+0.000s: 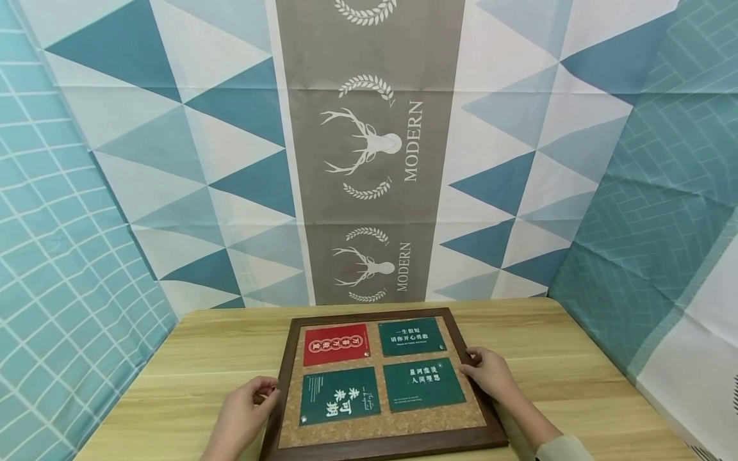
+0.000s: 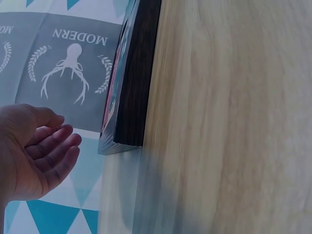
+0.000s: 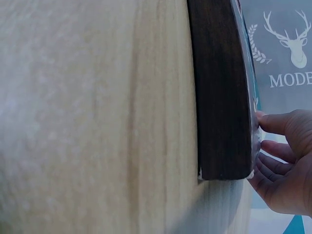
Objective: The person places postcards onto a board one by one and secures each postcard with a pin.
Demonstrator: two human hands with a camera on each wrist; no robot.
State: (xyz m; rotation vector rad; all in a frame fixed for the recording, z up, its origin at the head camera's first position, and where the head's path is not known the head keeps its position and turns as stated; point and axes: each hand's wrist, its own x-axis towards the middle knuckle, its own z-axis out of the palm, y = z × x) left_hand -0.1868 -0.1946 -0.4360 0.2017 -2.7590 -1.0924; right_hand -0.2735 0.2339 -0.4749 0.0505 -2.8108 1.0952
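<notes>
A cork board (image 1: 426, 425) in a dark brown wooden frame (image 1: 380, 449) lies on the table. Pinned to its face are one red card (image 1: 336, 344) and three green cards, such as the upper right one (image 1: 412, 337). My left hand (image 1: 245, 410) is at the frame's left side, fingers loosely bent, with nothing in them; the left wrist view shows a gap between this hand (image 2: 39, 151) and the frame (image 2: 139, 73). On the opposite side, my right hand (image 1: 490, 372) has its fingertips right at the frame's edge, thumb and fingers relaxed.
The light wood-grain table (image 1: 576, 384) extends on both sides of the board. Behind it hangs a patterned cloth (image 1: 369, 147) with deer heads and triangles. A blue tiled sheet (image 1: 52, 256) stands at the left, a green one (image 1: 663, 224) at the right.
</notes>
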